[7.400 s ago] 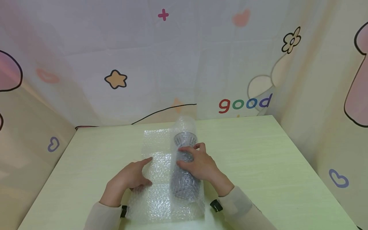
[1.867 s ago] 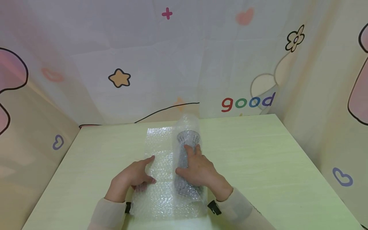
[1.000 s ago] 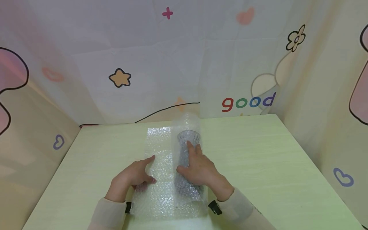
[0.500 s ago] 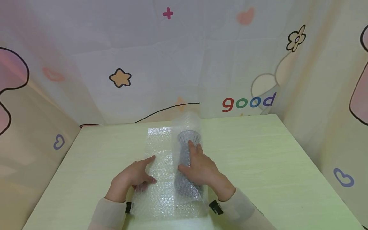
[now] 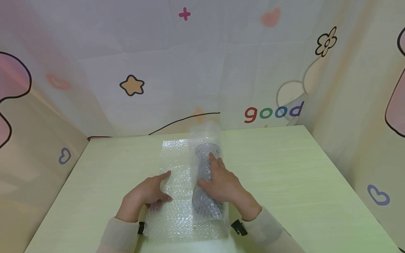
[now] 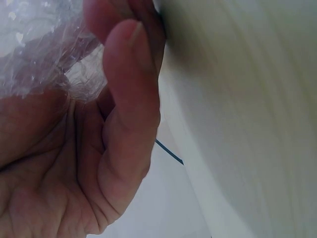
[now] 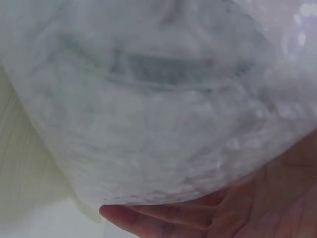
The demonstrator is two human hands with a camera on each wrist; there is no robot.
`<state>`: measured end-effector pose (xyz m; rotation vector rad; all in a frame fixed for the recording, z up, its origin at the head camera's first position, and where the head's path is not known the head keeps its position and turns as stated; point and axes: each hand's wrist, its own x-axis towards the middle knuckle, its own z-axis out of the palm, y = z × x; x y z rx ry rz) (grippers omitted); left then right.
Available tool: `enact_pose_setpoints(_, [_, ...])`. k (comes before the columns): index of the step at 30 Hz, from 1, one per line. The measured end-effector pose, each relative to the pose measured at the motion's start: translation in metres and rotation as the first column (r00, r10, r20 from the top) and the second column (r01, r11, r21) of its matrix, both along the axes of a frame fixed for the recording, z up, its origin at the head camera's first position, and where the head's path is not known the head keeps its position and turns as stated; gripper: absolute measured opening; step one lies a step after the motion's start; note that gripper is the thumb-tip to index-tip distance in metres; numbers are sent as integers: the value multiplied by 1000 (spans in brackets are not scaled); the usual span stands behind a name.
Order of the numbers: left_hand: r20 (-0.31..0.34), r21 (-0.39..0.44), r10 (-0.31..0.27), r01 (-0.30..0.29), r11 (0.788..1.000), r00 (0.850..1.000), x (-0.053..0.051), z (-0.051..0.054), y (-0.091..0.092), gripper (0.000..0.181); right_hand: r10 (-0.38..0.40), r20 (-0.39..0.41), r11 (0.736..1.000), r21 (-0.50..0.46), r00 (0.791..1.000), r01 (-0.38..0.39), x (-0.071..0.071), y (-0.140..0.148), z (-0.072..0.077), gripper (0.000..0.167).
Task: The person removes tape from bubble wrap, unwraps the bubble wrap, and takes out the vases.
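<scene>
A grey, cup-like or cylindrical object (image 5: 202,207) lies wrapped in clear bubble wrap, its wider rim towards the far side. My right hand (image 5: 223,184) rests on top of it, fingers extended and thumb on its left side. In the right wrist view, the bubble-wrapped object (image 7: 143,129) lies against the palm and extended fingers of my right hand (image 7: 237,213). A flat part of the bubble wrap (image 5: 177,218) spreads to the left. My left hand (image 5: 143,193) holds its left edge, some fingers beneath the sheet. The left wrist view shows curled fingers of my left hand (image 6: 94,148) around the bubble wrap (image 6: 29,44).
A pale green table (image 5: 278,175) extends on both sides of the wrap. Behind it hangs a light curtain (image 5: 152,70) with a star, a flower and the word "good"; more patterned curtain stands at the left and right sides.
My right hand has shifted slightly right and away over the wrapped object, its fingers straighter than in the earliest frame. The left hand keeps its hold on the sheet.
</scene>
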<state>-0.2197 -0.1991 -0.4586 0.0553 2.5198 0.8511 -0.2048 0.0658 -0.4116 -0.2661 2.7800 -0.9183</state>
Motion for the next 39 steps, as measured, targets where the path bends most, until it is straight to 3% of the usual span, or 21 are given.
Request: enact_pose_setpoints(39, [-7, 17, -10, 11, 1000, 1000, 0, 0, 0, 99, 16, -9, 995, -98, 1000, -16, -5, 21, 2, 92])
